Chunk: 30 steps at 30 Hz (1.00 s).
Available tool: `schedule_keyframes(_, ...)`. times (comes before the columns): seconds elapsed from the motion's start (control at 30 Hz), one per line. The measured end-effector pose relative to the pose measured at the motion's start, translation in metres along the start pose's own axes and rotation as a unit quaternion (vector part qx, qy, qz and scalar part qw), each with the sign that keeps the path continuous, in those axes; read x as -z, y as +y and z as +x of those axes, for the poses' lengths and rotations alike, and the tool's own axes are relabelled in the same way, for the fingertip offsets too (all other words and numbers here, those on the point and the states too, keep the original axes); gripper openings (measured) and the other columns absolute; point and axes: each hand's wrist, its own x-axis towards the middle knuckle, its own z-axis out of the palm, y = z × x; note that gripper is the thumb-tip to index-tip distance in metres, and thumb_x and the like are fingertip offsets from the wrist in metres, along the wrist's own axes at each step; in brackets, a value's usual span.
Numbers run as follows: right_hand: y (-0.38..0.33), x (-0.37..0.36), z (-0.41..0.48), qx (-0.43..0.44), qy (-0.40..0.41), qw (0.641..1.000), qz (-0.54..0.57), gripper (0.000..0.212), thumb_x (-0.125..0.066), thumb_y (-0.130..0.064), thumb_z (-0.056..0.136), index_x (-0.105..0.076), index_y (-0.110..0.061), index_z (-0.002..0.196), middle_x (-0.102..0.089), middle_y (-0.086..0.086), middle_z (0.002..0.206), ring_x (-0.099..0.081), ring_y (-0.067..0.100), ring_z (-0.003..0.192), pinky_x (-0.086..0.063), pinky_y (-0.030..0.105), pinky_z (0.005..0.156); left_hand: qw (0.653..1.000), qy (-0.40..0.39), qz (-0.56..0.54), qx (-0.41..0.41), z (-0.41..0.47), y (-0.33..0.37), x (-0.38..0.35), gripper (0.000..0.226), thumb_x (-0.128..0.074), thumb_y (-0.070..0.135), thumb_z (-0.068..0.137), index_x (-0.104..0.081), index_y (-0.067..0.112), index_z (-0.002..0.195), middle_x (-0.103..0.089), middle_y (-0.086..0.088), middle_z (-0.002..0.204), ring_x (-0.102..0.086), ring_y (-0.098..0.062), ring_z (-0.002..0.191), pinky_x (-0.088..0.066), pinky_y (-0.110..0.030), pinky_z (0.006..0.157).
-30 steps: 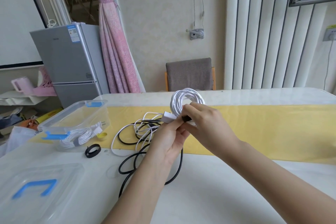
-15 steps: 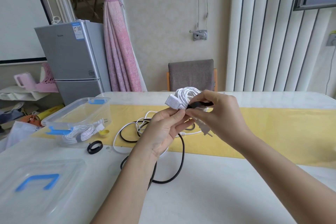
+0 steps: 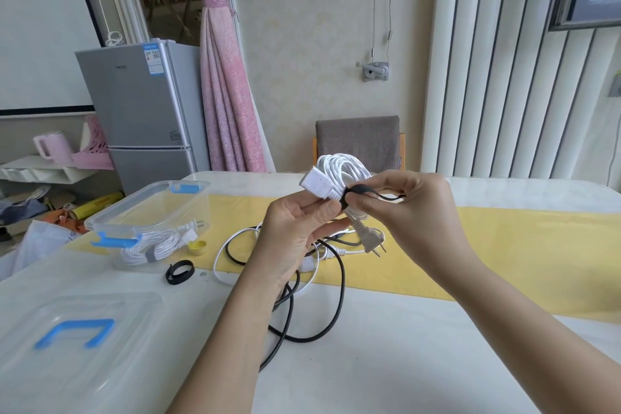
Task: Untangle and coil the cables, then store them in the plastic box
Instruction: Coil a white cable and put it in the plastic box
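Observation:
A coiled white cable [image 3: 342, 168] is held up above the table between both hands. My left hand [image 3: 295, 232] grips the coil near its white socket end [image 3: 316, 184]. My right hand [image 3: 413, 208] pinches a black strap [image 3: 363, 193] that wraps round the coil. The cable's plug [image 3: 371, 240] dangles below. On the table under my hands lie a loose black cable [image 3: 337, 306] and a thin white cable [image 3: 221, 259], tangled together. The clear plastic box [image 3: 111, 220] at left holds another coiled white cable [image 3: 153, 245].
The box lid [image 3: 77, 346] with a blue handle lies at the near left. A second black strap [image 3: 179, 271] and a small yellow cap [image 3: 196, 246] lie beside the box. A yellow runner [image 3: 504, 255] crosses the table. A chair [image 3: 358, 141] stands behind it.
Both hands have lifted the white coil higher. The black strap has been drawn round the coil and out to the right, and the plug now hangs free below.

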Motion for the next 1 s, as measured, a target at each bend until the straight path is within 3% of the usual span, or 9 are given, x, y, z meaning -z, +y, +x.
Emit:
schedule_keyframes(0.17, 0.002, -0.002, -0.001, -0.001, -0.007, 0.999, -0.037, 0.007, -0.082, -0.02, 0.071, -0.077, -0.021, 0.076, -0.072, -0.012, 0.071, -0.065, -0.003, 0.071, -0.044, 0.007, 0.063, 0.999, 0.035, 0.036, -0.015, -0.002, -0.003, -0.006, 0.015, -0.067, 0.011, 0.075, -0.077, 0.012, 0.085, -0.074, -0.009, 0.091, -0.07, -0.022, 0.088, -0.057, -0.034, 0.077)
schedule_keyframes(0.33, 0.009, -0.005, 0.001, -0.007, -0.016, 0.999, -0.035, 0.003, -0.075, -0.014, 0.077, -0.075, -0.016, 0.076, -0.072, -0.005, 0.07, -0.065, 0.009, 0.07, -0.049, 0.025, 0.065, 0.997, 0.061, 0.052, -0.018, -0.001, -0.003, -0.008, 0.016, -0.065, -0.001, 0.08, -0.07, 0.001, 0.095, -0.073, -0.01, 0.087, -0.071, -0.021, 0.083, -0.056, -0.027, 0.072)
schedule_keyframes(0.43, 0.013, -0.006, 0.003, -0.052, -0.008, 0.998, 0.04, 0.006, -0.073, -0.008, 0.079, -0.074, -0.014, 0.076, -0.071, -0.005, 0.067, -0.063, 0.002, 0.062, -0.046, 0.013, 0.058, 0.995, 0.064, 0.075, -0.024, -0.003, -0.002, -0.011, 0.02, -0.065, -0.009, 0.079, -0.073, 0.009, 0.085, -0.074, -0.006, 0.082, -0.071, -0.018, 0.078, -0.056, -0.025, 0.069)
schedule_keyframes(0.53, 0.015, -0.008, 0.003, -0.074, 0.005, 0.995, 0.071, 0.007, -0.073, -0.008, 0.079, -0.073, -0.014, 0.075, -0.071, -0.007, 0.065, -0.062, 0.002, 0.06, -0.047, 0.013, 0.059, 0.991, 0.077, 0.107, -0.031, -0.003, -0.003, -0.015, 0.019, -0.068, 0.001, 0.073, -0.077, 0.018, 0.074, -0.074, -0.002, 0.08, -0.07, -0.016, 0.078, -0.058, -0.031, 0.076)
schedule_keyframes(0.67, 0.014, -0.01, 0.001, -0.053, 0.013, 0.997, 0.061, 0.008, -0.072, -0.008, 0.079, -0.072, -0.014, 0.075, -0.068, -0.013, 0.062, -0.058, -0.005, 0.057, -0.04, 0.007, 0.055, 0.991, 0.102, 0.083, -0.019, -0.003, -0.005, -0.019, 0.028, -0.059, -0.01, 0.085, -0.073, 0.013, 0.082, -0.073, -0.002, 0.077, -0.07, -0.014, 0.074, -0.056, -0.024, 0.065)
schedule_keyframes(0.8, 0.016, -0.012, -0.002, -0.031, 0.02, 0.999, 0.007, 0.008, -0.072, -0.009, 0.08, -0.071, -0.013, 0.073, -0.068, -0.012, 0.064, -0.059, -0.001, 0.061, -0.042, 0.012, 0.056, 0.991, 0.119, 0.065, 0.015, -0.003, -0.006, -0.022, 0.019, -0.058, -0.006, 0.087, -0.071, 0.007, 0.089, -0.073, -0.007, 0.081, -0.071, -0.017, 0.077, -0.056, -0.024, 0.065)
schedule_keyframes(1.0, 0.025, -0.018, -0.007, 0.085, 0.03, 0.985, -0.148, 0.006, -0.074, -0.011, 0.079, -0.075, -0.016, 0.079, -0.072, -0.008, 0.07, -0.063, 0.005, 0.077, -0.045, 0.018, 0.065, 0.99, 0.131, 0.036, 0.048, -0.001, -0.011, -0.021, 0.011, -0.062, 0.004, 0.088, -0.072, 0.0, 0.093, -0.073, -0.017, 0.088, -0.071, -0.025, 0.083, -0.057, -0.027, 0.068)
